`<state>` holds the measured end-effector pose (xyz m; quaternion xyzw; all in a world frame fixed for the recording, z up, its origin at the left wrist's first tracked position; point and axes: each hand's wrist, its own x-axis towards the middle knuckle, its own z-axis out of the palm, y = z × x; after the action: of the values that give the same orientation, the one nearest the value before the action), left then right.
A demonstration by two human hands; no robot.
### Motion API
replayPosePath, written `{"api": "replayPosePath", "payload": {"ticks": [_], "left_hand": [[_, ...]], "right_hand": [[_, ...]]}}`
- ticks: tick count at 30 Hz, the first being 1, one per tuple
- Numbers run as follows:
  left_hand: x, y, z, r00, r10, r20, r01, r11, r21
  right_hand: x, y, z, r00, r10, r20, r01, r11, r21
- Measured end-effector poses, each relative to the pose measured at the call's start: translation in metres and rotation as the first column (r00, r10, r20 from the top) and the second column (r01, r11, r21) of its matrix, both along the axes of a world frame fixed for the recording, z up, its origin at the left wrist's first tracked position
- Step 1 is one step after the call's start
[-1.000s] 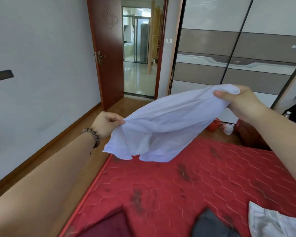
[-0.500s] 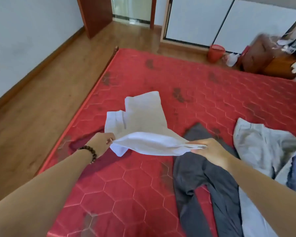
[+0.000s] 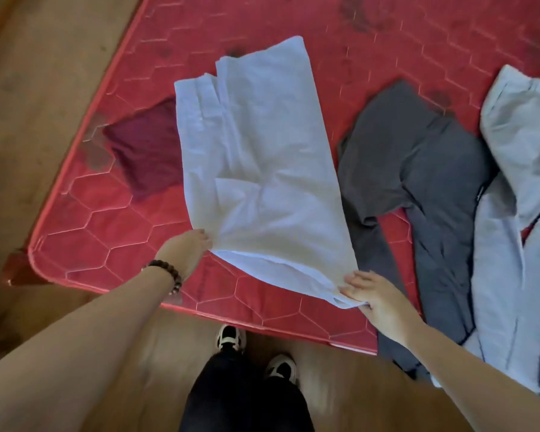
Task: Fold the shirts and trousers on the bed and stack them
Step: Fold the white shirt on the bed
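white shirt (image 3: 256,169) lies mid-frame on bed (image 3: 85,241), over maroon cloth (image 3: 144,151). l hand (image 3: 184,251) & r hand (image 3: 374,297) pinch near corners. risk: hem slips, fold goes crooked bc layers bunch.

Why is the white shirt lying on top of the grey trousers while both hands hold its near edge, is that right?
Not quite. In the head view the white shirt lies over the maroon cloth, beside the grey trousers. The left hand and right hand do hold its near edge.
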<state>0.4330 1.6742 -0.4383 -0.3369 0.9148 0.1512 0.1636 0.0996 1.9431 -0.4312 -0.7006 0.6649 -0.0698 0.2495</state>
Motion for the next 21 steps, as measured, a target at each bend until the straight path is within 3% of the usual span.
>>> {"api": "replayPosePath", "payload": {"ticks": [3, 6, 8, 10, 17, 21], "left_hand": [[0.005, 0.02, -0.027, 0.998, -0.043, 0.049, 0.047, 0.996, -0.072], [-0.005, 0.041, -0.037, 0.995, -0.047, -0.091, 0.034, 0.99, -0.14], [-0.018, 0.048, -0.039, 0.977, -0.122, -0.174, 0.103, 0.988, -0.116], [-0.033, 0.053, -0.04, 0.969, -0.199, -0.145, 0.197, 0.98, -0.029], [-0.035, 0.07, -0.072, 0.942, -0.269, 0.203, 0.257, 0.963, 0.083], [-0.037, 0.065, -0.064, 0.948, -0.267, 0.171, 0.241, 0.957, 0.162]], "right_hand": [[0.017, 0.023, -0.031, 0.995, -0.03, -0.097, 0.034, 0.999, 0.034], [0.035, 0.018, -0.036, 0.985, -0.17, -0.034, 0.168, 0.984, -0.058], [0.046, -0.002, -0.033, 0.98, -0.2, 0.004, 0.199, 0.97, -0.136], [0.055, -0.025, -0.041, 0.988, -0.138, -0.074, 0.122, 0.974, -0.191], [0.085, -0.042, -0.091, 0.95, -0.042, -0.309, 0.062, 0.997, 0.055], [0.092, -0.041, -0.085, 0.942, -0.023, -0.335, 0.094, 0.976, 0.197]]}}
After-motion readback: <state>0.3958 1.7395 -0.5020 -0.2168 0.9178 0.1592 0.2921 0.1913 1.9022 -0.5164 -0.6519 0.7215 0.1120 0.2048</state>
